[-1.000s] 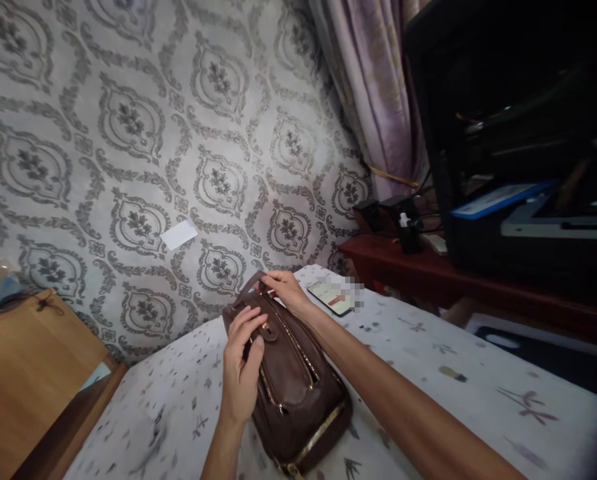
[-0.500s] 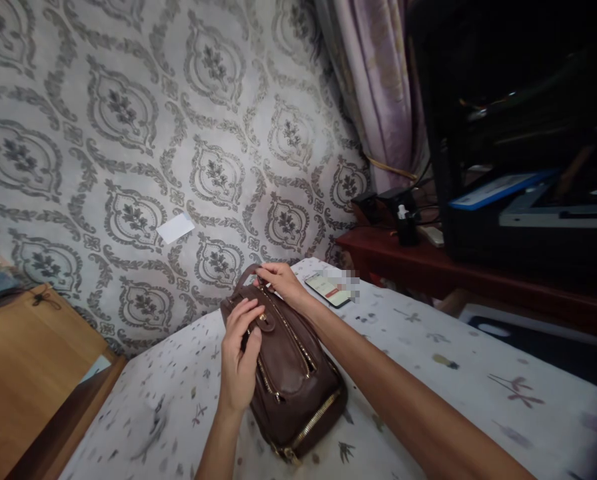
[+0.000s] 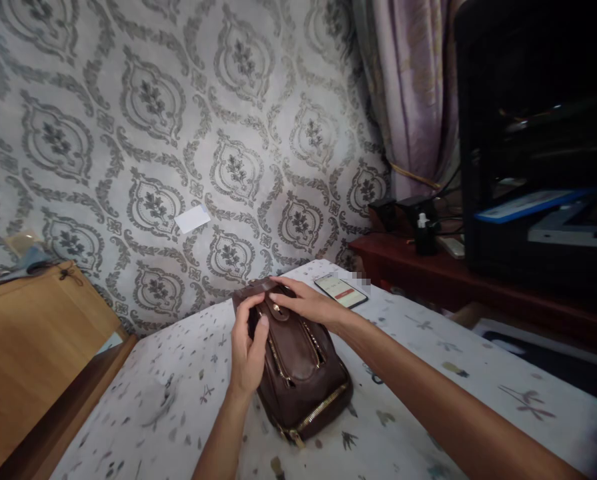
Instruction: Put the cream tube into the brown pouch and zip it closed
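Observation:
A dark brown leather bag with gold zippers lies on the patterned sheet, its wide zipped end toward me. A tab with a gold clasp sits near its far end. My left hand rests along the bag's left side, fingers bent over the upper edge and thumb apart. Across the far top of the bag lies my right hand, fingers stretched out and spread, just beyond the clasp. The bag's carrying handle is hardly visible beside the fingers.
Just right of the bag's far end lies a phone with a lit screen. A wooden box-like piece stands at the left. To the right are a red-brown shelf, a small dark bottle and a large black cabinet or screen.
My right hand has left the bag's handle and now lies flat over its top. The handle has dropped down. My left hand stays on the left side; the view has shifted left.

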A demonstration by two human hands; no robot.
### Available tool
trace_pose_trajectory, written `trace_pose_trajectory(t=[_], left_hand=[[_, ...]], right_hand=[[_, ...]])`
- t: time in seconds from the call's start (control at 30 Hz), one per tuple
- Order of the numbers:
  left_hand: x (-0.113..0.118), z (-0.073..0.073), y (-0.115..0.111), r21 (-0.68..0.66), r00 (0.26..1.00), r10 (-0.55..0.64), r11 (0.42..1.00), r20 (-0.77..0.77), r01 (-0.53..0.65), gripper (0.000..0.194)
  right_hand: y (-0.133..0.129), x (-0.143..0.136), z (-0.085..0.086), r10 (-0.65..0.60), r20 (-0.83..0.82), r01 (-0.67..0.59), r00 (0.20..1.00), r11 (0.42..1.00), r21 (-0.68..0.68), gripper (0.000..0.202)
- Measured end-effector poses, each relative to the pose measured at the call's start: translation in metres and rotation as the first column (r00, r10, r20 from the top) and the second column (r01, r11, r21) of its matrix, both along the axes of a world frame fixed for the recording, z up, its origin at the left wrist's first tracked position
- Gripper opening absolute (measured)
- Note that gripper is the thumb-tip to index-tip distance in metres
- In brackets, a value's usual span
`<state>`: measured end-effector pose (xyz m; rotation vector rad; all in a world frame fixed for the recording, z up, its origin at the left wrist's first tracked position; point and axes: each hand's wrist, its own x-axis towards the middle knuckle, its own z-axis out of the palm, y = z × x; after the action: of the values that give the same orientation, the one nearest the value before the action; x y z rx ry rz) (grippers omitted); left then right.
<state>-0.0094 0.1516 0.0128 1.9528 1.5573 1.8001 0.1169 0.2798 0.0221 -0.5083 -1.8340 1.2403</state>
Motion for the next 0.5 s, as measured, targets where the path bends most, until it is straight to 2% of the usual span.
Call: trace_pose_trajectory(t=[0.13,0.23,0.43,0.5], left_hand=[[-0.017,0.000,0.008,0.045,0.979,0.120,0.991,0.165,-0.129,0.024],[-0.036,0.006,0.023,-0.004,0.963,0.204,0.978,0.178,-0.207,0.026],[-0.063,0.025,0.050,-0.124,0.965,0.200,0.976,0.171,-0.181,0.014],[-0.067,0.028,0.055,-0.164,0.958,0.193,0.974,0.212,-0.159,0.019]], right_hand=[[-0.004,-0.002,-0.003,-0.052,0.050,0.049,0.997,0.998,0.042,0.049],[-0.002,-0.005,-0.004,-0.057,0.038,0.054,0.998,0.996,0.065,0.047],[0.000,-0.007,-0.005,-0.045,0.045,0.041,0.998,0.996,0.079,0.052],[0.001,-0.007,-0.005,-0.043,0.046,0.040,0.998,0.998,0.057,0.056]])
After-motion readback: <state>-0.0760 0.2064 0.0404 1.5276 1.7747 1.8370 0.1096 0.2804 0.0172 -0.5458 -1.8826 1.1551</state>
